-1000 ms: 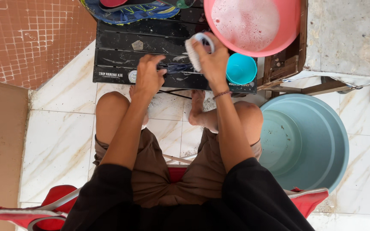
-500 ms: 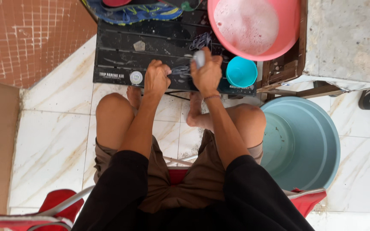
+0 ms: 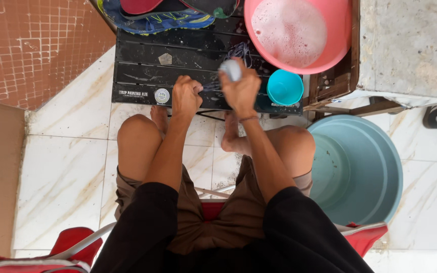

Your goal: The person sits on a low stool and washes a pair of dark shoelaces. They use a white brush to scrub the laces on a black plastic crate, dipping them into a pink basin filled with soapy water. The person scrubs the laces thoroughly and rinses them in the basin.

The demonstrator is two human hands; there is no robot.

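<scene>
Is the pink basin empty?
No, the pink basin holds white soapy foam, which covers most of its inside.

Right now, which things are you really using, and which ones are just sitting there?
In use: left hand pressed on the black slatted table; right hand gripping a small pale scrubbing thing; pink basin of soapy water and small teal cup close by.

Lying about: big grey-blue tub, blue shoe, red chair.

Basin on low table — cup beside it, tub right.
</scene>
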